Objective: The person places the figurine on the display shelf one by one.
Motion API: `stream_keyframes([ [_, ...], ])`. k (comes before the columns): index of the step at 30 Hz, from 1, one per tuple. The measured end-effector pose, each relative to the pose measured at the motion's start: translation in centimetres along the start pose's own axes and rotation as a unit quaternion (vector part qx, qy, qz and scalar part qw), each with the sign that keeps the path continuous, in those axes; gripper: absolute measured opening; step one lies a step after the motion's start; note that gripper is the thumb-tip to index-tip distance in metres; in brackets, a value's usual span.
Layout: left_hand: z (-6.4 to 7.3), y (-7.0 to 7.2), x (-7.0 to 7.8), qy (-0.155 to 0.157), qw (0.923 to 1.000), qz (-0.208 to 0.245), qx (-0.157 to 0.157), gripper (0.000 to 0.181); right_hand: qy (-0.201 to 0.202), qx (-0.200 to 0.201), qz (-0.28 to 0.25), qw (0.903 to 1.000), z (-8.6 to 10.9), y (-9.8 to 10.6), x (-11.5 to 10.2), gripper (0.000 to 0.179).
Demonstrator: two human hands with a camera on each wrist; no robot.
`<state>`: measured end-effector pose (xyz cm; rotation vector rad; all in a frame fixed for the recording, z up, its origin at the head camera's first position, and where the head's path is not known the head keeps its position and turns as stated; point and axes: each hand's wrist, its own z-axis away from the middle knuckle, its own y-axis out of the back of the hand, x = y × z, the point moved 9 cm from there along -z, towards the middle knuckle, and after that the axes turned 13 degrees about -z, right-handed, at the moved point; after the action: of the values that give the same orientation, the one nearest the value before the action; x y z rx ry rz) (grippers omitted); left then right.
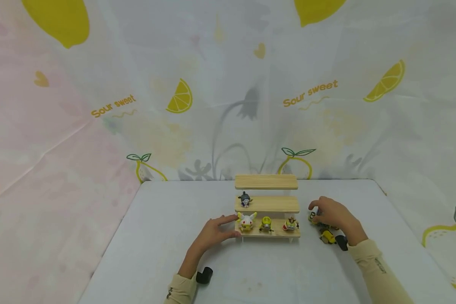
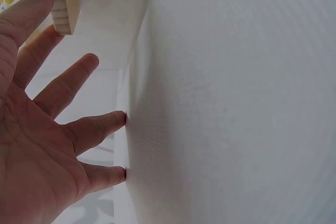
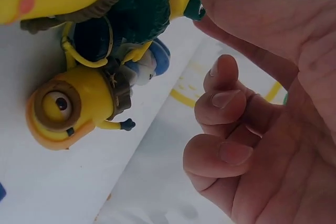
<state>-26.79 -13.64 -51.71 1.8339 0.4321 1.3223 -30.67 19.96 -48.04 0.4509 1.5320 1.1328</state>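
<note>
My left hand (image 1: 214, 233) is at the left end of a wooden tiered display stand (image 1: 267, 205), pinching the end of its lowest board between thumb and index finger. The other fingers spread out, two touching the white surface in the left wrist view. Close to the thumb sits a white-headed, yellow-eared figurine (image 1: 247, 220). At the stand's right, my right hand (image 1: 332, 212) pinches a minion figurine with a dark green, textured part (image 3: 144, 9) by its small green end. Below it lies a one-eyed minion figurine (image 3: 86, 100) on its side; a blue-and-white figurine (image 3: 149, 64) is partly hidden behind.
The lowest board also bears a yellow figurine (image 1: 266, 224) and a red-and-yellow one (image 1: 290, 224). A dark-haired figurine (image 1: 245, 199) stands on the middle board's left. Black wrist devices (image 1: 204, 275) show near both sleeves. A lemon-print cloth (image 1: 220, 139) hangs behind the white table (image 1: 167, 202).
</note>
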Motion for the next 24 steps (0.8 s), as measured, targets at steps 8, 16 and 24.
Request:
stream_keyframes([
  [8, 0.12, -0.09, -0.18, 0.001, 0.9999, 0.011, 0.002, 0.056, -0.004, -0.014, 0.023, 0.9996, -0.60, -0.38, -0.17, 0.027],
  [16, -0.01, -0.11, -0.28, 0.001, 0.9999, 0.014, 0.005, 0.055, -0.016, -0.034, 0.022, 0.9991, -0.66, -0.89, -0.20, 0.021],
  [24, -0.02, -0.06, -0.40, 0.012, 0.9999, 0.011, 0.002, 0.054, -0.014, -0.043, 0.018, 0.9988, -0.46, -1.06, -0.37, 0.019],
])
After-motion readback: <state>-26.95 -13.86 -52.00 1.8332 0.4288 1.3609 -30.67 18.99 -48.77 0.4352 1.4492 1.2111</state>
